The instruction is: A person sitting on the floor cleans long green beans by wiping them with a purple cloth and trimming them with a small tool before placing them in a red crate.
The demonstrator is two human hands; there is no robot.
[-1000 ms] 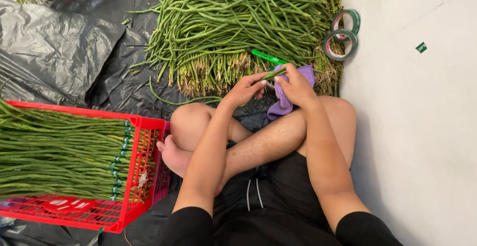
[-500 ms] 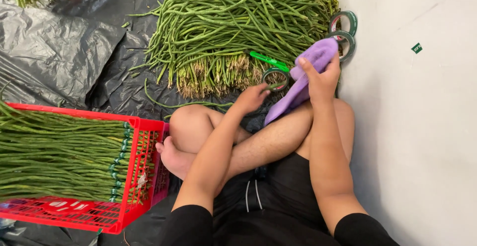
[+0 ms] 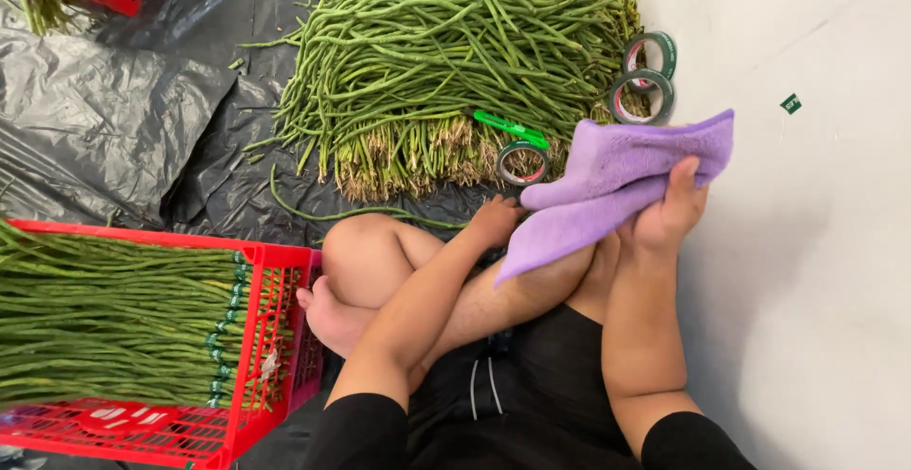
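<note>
Right hand (image 3: 664, 216) grips soft, folded purple cloth (image 3: 617, 181)

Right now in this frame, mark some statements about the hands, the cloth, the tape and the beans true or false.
1. The right hand grips a purple cloth. True.
2. The left hand holds the green cutter. False: the cutter lies on the pile of long beans, and the left hand rests at the knee, touching the cloth's lower edge.
3. The red crate holds bundled long beans. True.
4. All tape rolls are stacked inside the crate. False: one tape roll lies by the bean pile, two more near the wall.
</note>
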